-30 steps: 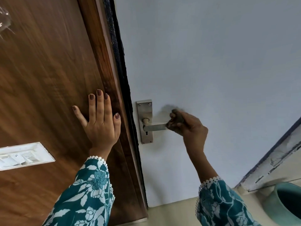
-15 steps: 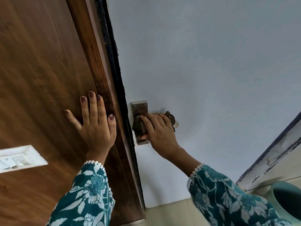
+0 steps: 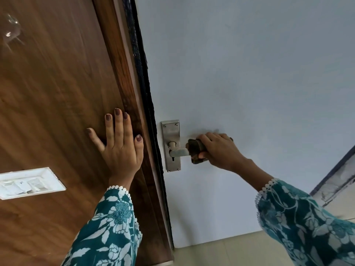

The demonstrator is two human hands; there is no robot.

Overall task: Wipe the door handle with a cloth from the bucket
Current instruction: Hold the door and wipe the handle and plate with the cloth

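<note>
Brown wood-grain panel point(image 3: 48, 102) left, bearing a white switch plate point(image 3: 28, 182); beige floor point(image 3: 221, 252) below.

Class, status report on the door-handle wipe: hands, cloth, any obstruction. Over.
Left hand flat on wooden panel. Right hand grips cloth around lever handle. Nothing obstructing.

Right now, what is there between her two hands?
In the head view, between the flat left hand on the wood panel and the right hand run the dark door edge, the steel plate and bare lever, then the cloth.
</note>
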